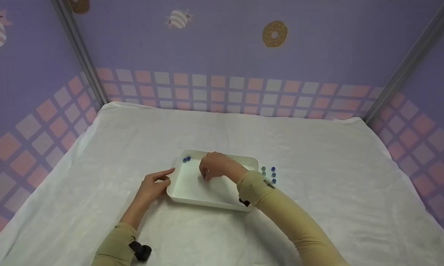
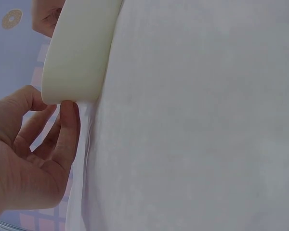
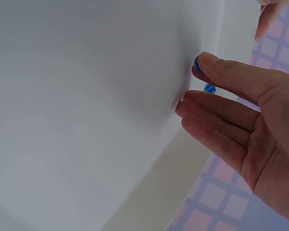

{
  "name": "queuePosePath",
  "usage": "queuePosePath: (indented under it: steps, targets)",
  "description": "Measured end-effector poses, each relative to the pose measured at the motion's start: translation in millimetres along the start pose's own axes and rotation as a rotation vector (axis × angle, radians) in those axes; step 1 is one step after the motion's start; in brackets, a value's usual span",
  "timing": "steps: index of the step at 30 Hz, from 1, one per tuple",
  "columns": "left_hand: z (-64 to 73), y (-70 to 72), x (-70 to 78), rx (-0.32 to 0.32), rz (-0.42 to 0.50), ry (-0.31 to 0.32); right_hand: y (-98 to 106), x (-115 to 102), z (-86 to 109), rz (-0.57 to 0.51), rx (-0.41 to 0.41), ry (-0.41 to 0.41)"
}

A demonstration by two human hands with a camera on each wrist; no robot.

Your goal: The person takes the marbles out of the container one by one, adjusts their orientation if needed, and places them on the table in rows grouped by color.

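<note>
A shallow white tray lies on the cloth. My left hand is at its left side, fingertips touching the outer wall; in the left wrist view the hand meets the tray's end. My right hand is over the tray's inside. In the right wrist view, the right hand pinches a blue marble between thumb and index finger. Another blue marble shows behind the fingers. Two blue marbles sit in the tray's far left corner.
Just right of the tray, several marbles stand in two short columns: greenish marbles nearer the tray and blue marbles beyond them. White cloth covers the table. Purple patterned panels enclose the back and sides.
</note>
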State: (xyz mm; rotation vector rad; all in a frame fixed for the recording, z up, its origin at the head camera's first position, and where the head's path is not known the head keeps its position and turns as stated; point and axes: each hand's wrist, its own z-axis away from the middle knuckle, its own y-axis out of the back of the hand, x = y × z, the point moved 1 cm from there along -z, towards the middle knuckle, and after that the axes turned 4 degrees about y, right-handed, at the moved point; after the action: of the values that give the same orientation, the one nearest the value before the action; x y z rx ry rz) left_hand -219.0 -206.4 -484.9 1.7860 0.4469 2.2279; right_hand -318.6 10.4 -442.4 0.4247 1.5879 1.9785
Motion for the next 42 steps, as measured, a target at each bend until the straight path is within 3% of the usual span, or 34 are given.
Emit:
queuePosePath:
  steps: [6, 12, 23, 34, 37, 42]
  targets:
    - [-0.5, 0.1, -0.6, 0.011, -0.006, 0.003, 4.4, -1.4, 7.5, -0.040, -0.071, -0.035]
    - [1.4, -0.3, 0.3, 0.003, 0.015, 0.022, 2.8, 6.2, 13.4, -0.100, -0.055, 0.008]
    - [1.5, -1.3, 1.0, 0.008, 0.009, 0.030, -6.1, 22.2, 35.0, -0.192, 0.071, 0.093]
    - [0.1, 0.1, 1.2, 0.002, 0.007, 0.026, 16.3, 23.2, 70.5, -0.203, 0.230, 0.205]
    - [0.5, 0.3, 1.5, 0.000, 0.005, 0.026, 21.1, 27.9, 80.8, -0.195, 0.303, 0.205]
    - [1.2, 0.4, 1.6, -0.016, 0.023, 0.029, 21.5, 36.6, 101.5, -0.191, 0.455, 0.131]
